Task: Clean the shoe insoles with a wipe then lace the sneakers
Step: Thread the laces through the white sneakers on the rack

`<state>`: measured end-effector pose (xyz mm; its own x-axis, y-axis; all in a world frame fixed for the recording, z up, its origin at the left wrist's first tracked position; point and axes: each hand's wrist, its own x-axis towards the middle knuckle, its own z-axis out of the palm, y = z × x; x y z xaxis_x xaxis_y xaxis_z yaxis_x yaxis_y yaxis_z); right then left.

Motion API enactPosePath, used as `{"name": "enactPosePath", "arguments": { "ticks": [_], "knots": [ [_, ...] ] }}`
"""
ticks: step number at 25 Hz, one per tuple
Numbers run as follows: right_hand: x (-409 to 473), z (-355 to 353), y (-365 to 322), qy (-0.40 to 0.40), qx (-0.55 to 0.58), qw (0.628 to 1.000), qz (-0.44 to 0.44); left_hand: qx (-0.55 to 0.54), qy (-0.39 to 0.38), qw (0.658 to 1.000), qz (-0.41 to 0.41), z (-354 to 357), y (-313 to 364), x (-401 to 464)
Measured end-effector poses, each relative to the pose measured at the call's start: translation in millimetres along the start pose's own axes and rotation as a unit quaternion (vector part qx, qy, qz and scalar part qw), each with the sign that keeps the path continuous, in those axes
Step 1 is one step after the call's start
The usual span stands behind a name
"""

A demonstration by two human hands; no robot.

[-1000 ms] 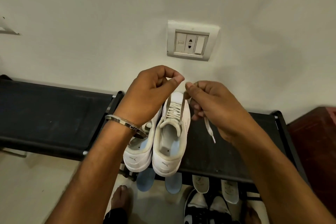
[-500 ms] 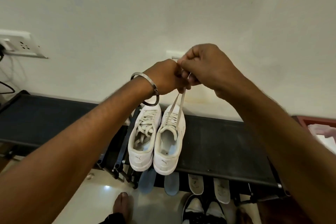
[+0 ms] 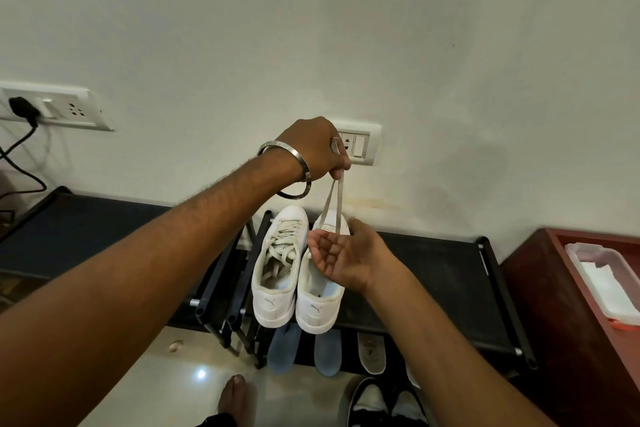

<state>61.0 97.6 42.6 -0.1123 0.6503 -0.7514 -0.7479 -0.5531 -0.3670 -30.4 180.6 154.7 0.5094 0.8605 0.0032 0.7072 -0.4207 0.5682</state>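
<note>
Two white sneakers stand side by side on a black shoe rack (image 3: 433, 274), heels toward me. The left sneaker (image 3: 277, 267) is laced. Above the right sneaker (image 3: 317, 305), my left hand (image 3: 317, 149), with a steel bangle on the wrist, pinches both ends of its lace (image 3: 333, 204) and holds them up taut. My right hand (image 3: 341, 258) hovers palm up over the right sneaker's tongue, fingers loosely curled and holding nothing. Two blue insoles (image 3: 285, 345) stick out from the shelf below.
Wall sockets sit behind the rack (image 3: 360, 146) and at far left, where a black plug and cable (image 3: 24, 121) hang. A plastic box of wipes (image 3: 604, 279) lies on a red-brown cabinet at right. Black-and-white shoes (image 3: 384, 402) and my foot (image 3: 233, 395) are on the floor.
My right hand has let go of the lace and dropped down over the right sneaker. My left hand now holds both lace ends alone, raised in front of the socket.
</note>
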Motion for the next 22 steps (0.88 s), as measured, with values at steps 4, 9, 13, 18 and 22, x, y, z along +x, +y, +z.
{"name": "enactPosePath", "arguments": {
  "ticks": [4, 9, 13, 18, 22],
  "knots": [
    [20.4, 21.7, -8.1, -0.012, 0.121, 0.993, 0.000, -0.031, 0.000, 0.999, -0.012, 0.3, -3.9, -5.4],
    [21.1, 38.6, -20.6, -0.024, 0.172, 0.985, -0.022, -0.119, -0.047, 0.992, -0.013, 0.7, -9.0, -19.0],
    [22.2, 24.9, -38.2, 0.017, 0.023, 1.000, -0.012, -0.201, -0.158, 0.961, -0.109, -2.4, -48.6, -37.4],
    [22.6, -2.7, -63.0, 0.070, -0.281, 0.957, 0.037, -0.206, -0.295, 0.901, -0.241, 31.6, -111.7, -46.4],
    [24.4, -9.7, -72.7, 0.088, -0.498, 0.862, 0.028, -0.172, -0.312, 0.892, -0.280, 66.2, -116.1, -37.3]
  ]
}}
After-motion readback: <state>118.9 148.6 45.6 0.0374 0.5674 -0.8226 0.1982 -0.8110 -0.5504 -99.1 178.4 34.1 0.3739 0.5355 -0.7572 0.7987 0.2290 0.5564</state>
